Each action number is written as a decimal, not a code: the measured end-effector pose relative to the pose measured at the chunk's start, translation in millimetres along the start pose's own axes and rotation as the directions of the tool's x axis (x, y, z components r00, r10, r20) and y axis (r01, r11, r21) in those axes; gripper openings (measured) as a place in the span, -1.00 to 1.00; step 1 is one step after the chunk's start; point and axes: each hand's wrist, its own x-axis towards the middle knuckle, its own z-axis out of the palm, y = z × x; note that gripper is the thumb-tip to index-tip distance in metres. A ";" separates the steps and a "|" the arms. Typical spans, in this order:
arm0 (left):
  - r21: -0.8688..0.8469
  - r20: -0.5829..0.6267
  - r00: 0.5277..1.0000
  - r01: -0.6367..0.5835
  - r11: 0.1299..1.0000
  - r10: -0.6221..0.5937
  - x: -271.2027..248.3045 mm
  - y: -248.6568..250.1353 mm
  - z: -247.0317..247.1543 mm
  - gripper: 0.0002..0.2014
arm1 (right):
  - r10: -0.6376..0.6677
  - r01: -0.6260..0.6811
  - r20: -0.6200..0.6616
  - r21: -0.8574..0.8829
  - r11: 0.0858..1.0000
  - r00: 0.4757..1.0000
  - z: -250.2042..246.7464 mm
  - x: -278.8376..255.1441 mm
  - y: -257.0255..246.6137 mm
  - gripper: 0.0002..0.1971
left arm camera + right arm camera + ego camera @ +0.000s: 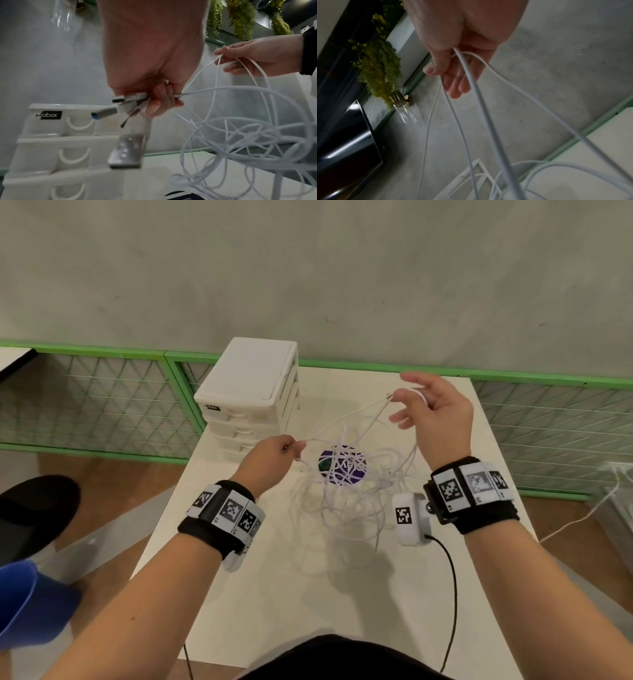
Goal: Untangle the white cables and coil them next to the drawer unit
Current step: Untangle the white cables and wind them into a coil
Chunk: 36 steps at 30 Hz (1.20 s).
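A tangle of thin white cables (346, 481) hangs between my hands above the white table (291, 594), partly over a purple disc (342, 465). My left hand (274, 453) is curled round several cable ends; their USB plugs (126, 104) stick out of the fist in the left wrist view. My right hand (431, 409) is raised to the right and pinches loops of cable (471, 75), which run down to the tangle (240, 142). The white drawer unit (250, 392) stands at the table's back left, just left of my left hand (154, 75).
A green wire fence (96, 392) runs behind the table along a grey wall. A blue object (30, 601) and a black seat (34, 511) lie at the left. Another white cable (579, 518) trails on the floor at the right.
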 end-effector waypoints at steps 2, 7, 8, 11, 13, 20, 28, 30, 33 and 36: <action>-0.049 -0.036 0.999 -0.015 0.999 0.013 -0.1 2.0 0.8 -0.67 | 0.107 -0.098 0.053 -0.156 0.983 0.993 -1.2 -2.7 17.4 -0.81; -0.205 -0.087 0.995 -0.058 0.977 0.041 -0.5 9.7 4.7 -0.66 | 0.388 -0.109 0.166 -0.796 0.596 0.907 -8.7 -23.8 73.5 -0.22; -0.224 -0.091 0.995 -0.064 0.973 0.044 -0.6 10.6 4.1 -0.66 | 0.303 -0.059 0.156 -0.801 0.596 0.940 -7.8 -28.8 75.5 -0.20; -0.267 -0.099 0.993 -0.088 0.960 0.063 -0.5 14.6 2.1 -0.68 | -0.309 0.376 0.219 -0.634 0.676 0.925 5.7 -45.0 66.2 -0.64; -0.292 -0.091 0.992 -0.105 0.951 0.082 -0.3 20.9 2.4 -0.68 | -0.483 0.662 0.453 -0.484 0.572 0.749 21.7 -59.0 65.0 -0.93; -0.451 -0.045 0.987 -0.157 0.879 0.153 -5.3 48.8 -4.7 -0.68 | 0.345 0.702 0.813 -0.581 0.412 0.470 43.2 -89.3 97.5 -0.39; -0.225 -0.176 0.980 -0.128 0.966 0.089 -1.5 17.7 -35.7 -0.66 | 0.571 0.816 0.643 -0.571 -0.086 0.510 6.6 -56.2 105.5 -0.67; -0.204 -0.198 0.978 -0.111 0.973 0.070 -1.4 11.7 -31.1 -0.66 | 0.523 0.781 0.661 -0.624 -0.016 0.538 -0.7 -47.7 105.6 -0.76; -0.173 -0.200 0.979 -0.057 0.983 0.022 1.5 1.4 -25.8 -0.67 | 0.336 0.596 0.698 -0.715 0.364 0.632 -12.4 -36.8 103.9 -0.80; -0.104 -0.151 0.988 0.012 0.994 -0.028 3.9 -15.2 -25.4 -0.66 | 0.079 0.370 0.566 -0.632 0.681 0.820 -18.6 -29.3 92.1 -0.84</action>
